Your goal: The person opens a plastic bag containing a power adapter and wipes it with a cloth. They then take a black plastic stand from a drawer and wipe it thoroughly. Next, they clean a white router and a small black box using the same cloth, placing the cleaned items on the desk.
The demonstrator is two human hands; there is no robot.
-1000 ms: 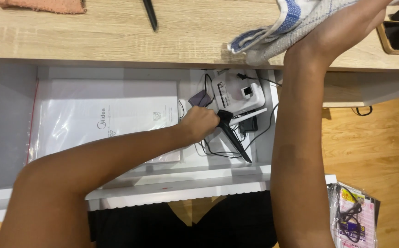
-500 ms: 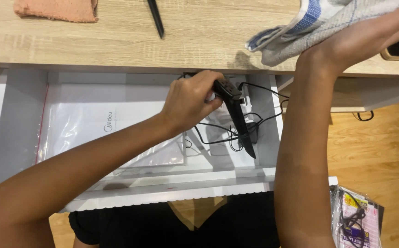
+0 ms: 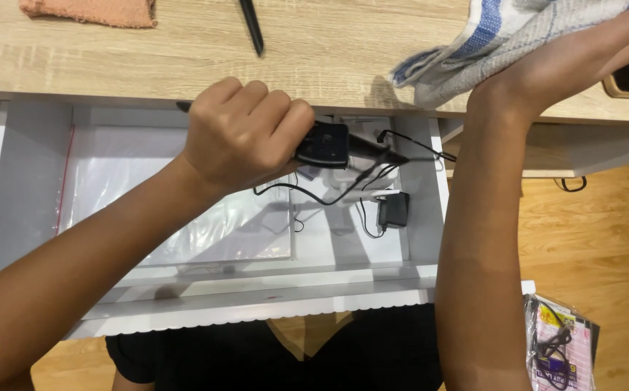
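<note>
My left hand (image 3: pixel 246 130) is closed in a fist around a black corded device (image 3: pixel 325 143), held above the open white drawer (image 3: pixel 256 289). The device's thin black cable (image 3: pixel 343 192) trails down to a black plug adapter (image 3: pixel 393 210) lying in the drawer. My right hand (image 3: pixel 546 69) rests on the wooden desk top (image 3: pixel 329 51), pressing on a white cloth with blue stripes (image 3: pixel 488 36); its fingers run out of the frame.
A clear plastic sleeve with papers (image 3: pixel 184 210) lies flat in the drawer. On the desk lie an orange cloth (image 3: pixel 90 10) and a black pen (image 3: pixel 251 25). A packet with a cable (image 3: pixel 557 347) sits on the wooden floor at the right.
My left hand has lifted the black device up out of the drawer toward the desk edge, drawing the cable with it. My right hand has stayed on the cloth.
</note>
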